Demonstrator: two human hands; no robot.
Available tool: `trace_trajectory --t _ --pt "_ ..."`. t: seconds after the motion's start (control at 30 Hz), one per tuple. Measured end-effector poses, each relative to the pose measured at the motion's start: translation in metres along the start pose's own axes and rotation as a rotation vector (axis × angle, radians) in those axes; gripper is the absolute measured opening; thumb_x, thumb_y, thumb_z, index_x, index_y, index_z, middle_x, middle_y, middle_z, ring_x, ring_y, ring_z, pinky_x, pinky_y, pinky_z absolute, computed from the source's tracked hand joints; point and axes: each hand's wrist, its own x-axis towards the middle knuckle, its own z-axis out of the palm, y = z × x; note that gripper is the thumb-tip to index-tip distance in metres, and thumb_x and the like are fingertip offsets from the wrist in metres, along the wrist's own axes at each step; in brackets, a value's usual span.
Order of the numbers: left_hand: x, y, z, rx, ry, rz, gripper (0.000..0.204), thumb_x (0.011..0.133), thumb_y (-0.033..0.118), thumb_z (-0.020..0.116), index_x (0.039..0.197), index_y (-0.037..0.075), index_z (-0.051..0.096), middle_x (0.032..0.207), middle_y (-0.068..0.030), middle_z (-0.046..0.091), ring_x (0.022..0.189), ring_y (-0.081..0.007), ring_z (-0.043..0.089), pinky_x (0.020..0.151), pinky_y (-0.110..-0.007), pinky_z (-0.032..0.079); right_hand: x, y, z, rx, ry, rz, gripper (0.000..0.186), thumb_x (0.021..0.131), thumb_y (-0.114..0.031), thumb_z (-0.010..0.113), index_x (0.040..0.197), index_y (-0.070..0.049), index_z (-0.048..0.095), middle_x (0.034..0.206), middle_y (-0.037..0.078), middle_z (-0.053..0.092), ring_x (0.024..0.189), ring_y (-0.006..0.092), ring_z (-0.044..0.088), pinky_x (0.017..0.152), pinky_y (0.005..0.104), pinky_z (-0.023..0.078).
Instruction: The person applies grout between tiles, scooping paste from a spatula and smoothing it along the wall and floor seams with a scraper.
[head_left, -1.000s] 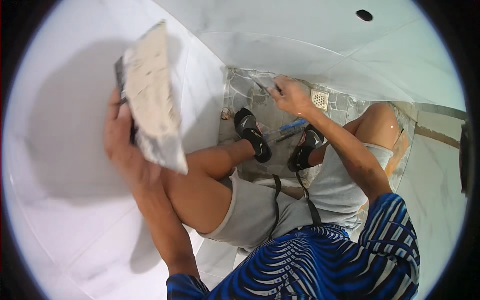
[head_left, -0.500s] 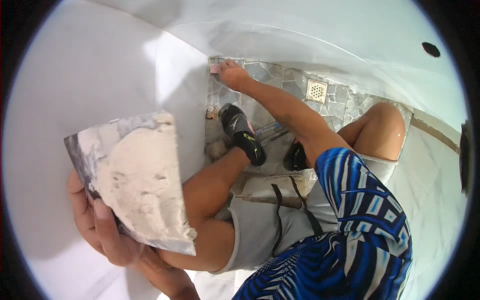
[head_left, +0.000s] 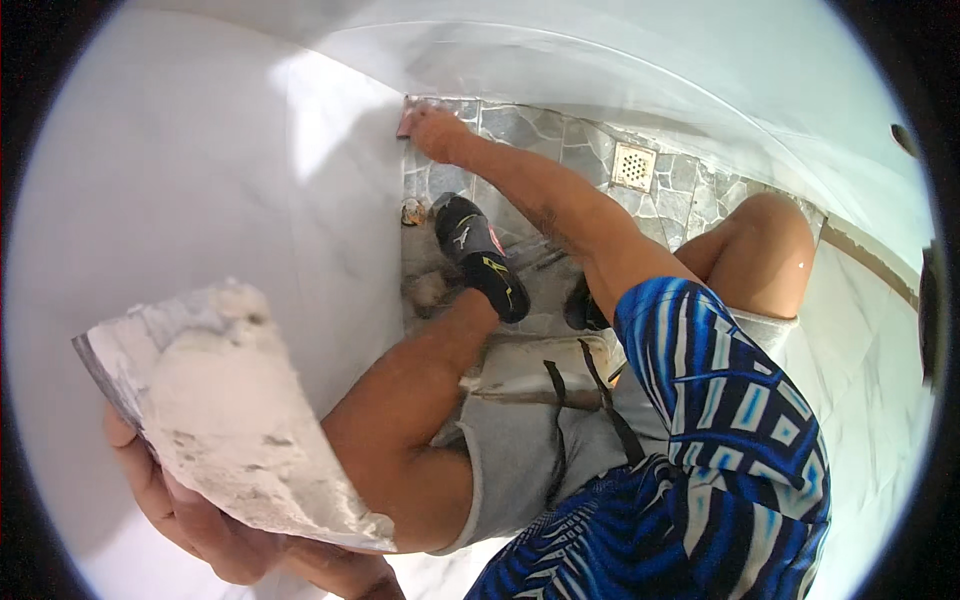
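Observation:
My left hand (head_left: 195,525) grips a flat board (head_left: 98,372) from below, fingers curled round its outer edge. A thick layer of off-white paste (head_left: 235,410) covers most of the board's face. It is tilted beside my bent leg. At the far left corner of the floor, my right hand (head_left: 437,133) is closed on a small pinkish flat scraper (head_left: 404,120). The scraper meets the seam where the left wall (head_left: 335,190) and the stone-patterned floor (head_left: 520,150) join. My hand hides part of it.
A square floor drain (head_left: 634,166) lies near the far wall. My foot in a black slipper (head_left: 462,230) rests on the floor, with a small round orange-and-white object (head_left: 413,211) next to it. A pale container (head_left: 530,370) sits between my legs. Marbled walls stand close on either side.
My right hand and the scraper have shifted slightly left to the wall corner, and the scraper has turned more upright. The paste-covered board in my left hand has moved down and left.

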Motion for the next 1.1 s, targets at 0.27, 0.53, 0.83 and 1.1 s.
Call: trace_trajectory --t 0.27,0.53,0.83,1.1 --pt "0.024 0.014 0.031 -0.065 0.044 -0.049 0.058 0.087 0.029 0.041 0.126 -0.014 0.039 0.116 -0.0221 0.052 0.106 -0.0244 0.052 0.092 -0.033 0.04 -0.061 -0.071 0.021 0.781 -0.16 -0.26 0.025 0.078 -0.014 0.058 0.1 -0.007 0.065 0.106 0.014 0.061 0.1 0.0297 0.058 0.085 0.0424 0.048" --pt "0.007 0.007 0.021 -0.12 0.149 -0.04 0.056 0.088 0.02 0.042 0.129 -0.015 0.031 0.108 -0.0209 0.051 0.089 -0.0194 0.057 0.074 -0.027 0.048 -0.04 -0.025 -0.013 0.077 0.107 0.04 0.027 0.078 -0.016 0.056 0.099 -0.002 0.064 0.098 0.014 0.062 0.095 0.032 0.058 0.076 0.0391 0.052" --pt "0.007 -0.026 -0.02 -0.083 -0.016 0.272 0.054 0.09 0.019 0.046 0.127 -0.018 0.033 0.114 -0.0328 0.047 0.084 -0.0295 0.059 0.064 -0.028 0.053 -0.022 0.012 0.009 -0.037 0.102 0.028 0.021 0.079 -0.019 0.055 0.086 -0.003 0.067 0.101 0.014 0.063 0.098 0.0299 0.058 0.075 0.0461 0.051" --pt "0.017 -0.01 0.032 -0.066 0.044 0.188 0.059 0.091 0.028 0.046 0.126 -0.019 0.037 0.113 -0.0376 0.049 0.086 -0.0369 0.06 0.065 -0.033 0.054 -0.081 -0.046 0.049 -0.037 -0.219 -0.301 0.027 0.082 -0.014 0.052 0.106 -0.005 0.061 0.107 0.013 0.062 0.107 0.03 0.055 0.091 0.0412 0.045"
